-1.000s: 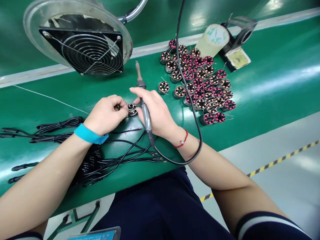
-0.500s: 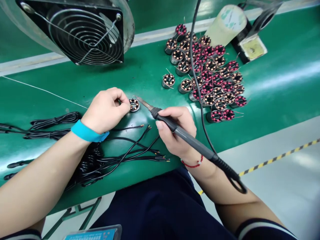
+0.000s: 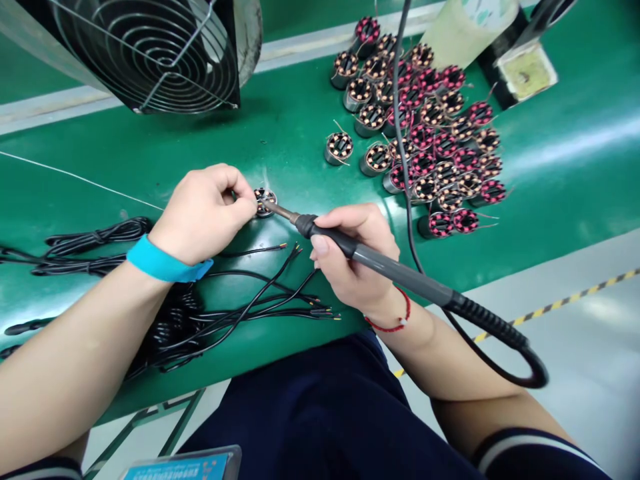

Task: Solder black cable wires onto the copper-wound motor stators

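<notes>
My right hand (image 3: 356, 257) grips a soldering iron (image 3: 400, 270) like a pen, its tip on top of a small motor stator (image 3: 267, 202) with copper windings. A faint wisp of smoke rises there. At the stator's left edge, the thumb and index finger of my left hand (image 3: 207, 210) are pinched together. A thin pale solder wire (image 3: 90, 179) comes in from the left and passes behind this hand; the fingertips hide its end. Below both hands lie black cables (image 3: 240, 313) with bared, coloured wire ends.
Several more stators (image 3: 425, 150), with copper or pink-red windings, stand grouped at the right. A fan (image 3: 165, 60) stands at the upper left. Behind the stators are a tape roll (image 3: 465, 33) and an iron stand with a yellow sponge (image 3: 527, 70). The iron's cord (image 3: 400, 120) hangs across the stators.
The soldering iron's tip has moved left and down, from beside the stator's upper edge onto its top. Smoke now shows. My left hand keeps its pinch; the whole view has shifted slightly.
</notes>
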The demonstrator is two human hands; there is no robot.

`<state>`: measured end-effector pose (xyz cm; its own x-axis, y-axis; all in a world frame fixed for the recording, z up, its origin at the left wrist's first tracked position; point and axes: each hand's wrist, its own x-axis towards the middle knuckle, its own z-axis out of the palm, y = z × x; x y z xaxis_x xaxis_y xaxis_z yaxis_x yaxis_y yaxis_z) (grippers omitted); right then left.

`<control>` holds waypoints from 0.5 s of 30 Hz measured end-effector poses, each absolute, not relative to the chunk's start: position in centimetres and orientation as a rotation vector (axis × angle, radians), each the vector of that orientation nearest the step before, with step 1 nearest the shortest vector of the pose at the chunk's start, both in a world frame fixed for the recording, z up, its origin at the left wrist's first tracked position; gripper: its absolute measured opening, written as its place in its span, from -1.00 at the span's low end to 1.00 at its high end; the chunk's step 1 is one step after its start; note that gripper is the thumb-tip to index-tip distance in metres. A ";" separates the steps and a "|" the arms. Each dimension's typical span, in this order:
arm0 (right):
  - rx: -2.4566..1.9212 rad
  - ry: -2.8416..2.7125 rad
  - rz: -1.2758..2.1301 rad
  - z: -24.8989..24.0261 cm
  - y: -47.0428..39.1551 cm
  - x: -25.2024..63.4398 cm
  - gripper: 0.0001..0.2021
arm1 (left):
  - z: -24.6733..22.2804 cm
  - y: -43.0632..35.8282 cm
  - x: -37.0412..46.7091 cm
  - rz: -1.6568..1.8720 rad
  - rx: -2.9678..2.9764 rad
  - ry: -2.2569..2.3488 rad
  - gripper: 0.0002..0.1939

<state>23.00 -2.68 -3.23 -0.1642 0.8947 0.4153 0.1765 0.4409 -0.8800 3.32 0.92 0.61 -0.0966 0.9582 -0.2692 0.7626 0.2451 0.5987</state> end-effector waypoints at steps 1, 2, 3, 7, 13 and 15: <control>-0.953 -1.630 0.847 -3.2 -2.7 23.0 -0.91 | 0.6 0.9 3.3 0.412 1.571 1.905 -0.92; -0.955 -1.628 0.851 -3.2 -2.7 23.0 -0.91 | 0.6 0.9 3.3 0.416 1.574 1.903 -0.92; -0.959 -1.620 0.853 -3.2 -2.7 23.0 -0.91 | 0.6 0.9 3.2 0.422 1.577 1.902 -0.91; -0.989 -1.589 0.866 -3.4 -2.7 23.0 -0.89 | 0.5 0.9 3.1 0.457 1.591 1.884 -0.89; -0.971 -1.614 0.884 -3.5 -2.6 22.9 -0.89 | 0.4 0.8 3.1 0.494 1.592 1.864 -0.89; -0.970 -1.605 0.890 -3.5 -2.6 22.9 -0.90 | 0.4 0.8 3.1 0.497 1.595 1.859 -0.89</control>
<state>22.94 -2.62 -3.53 -0.1600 0.9114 0.3792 0.1606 0.4031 -0.9010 3.10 0.81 0.40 -0.0676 0.9738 -0.2173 0.7358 0.1958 0.6483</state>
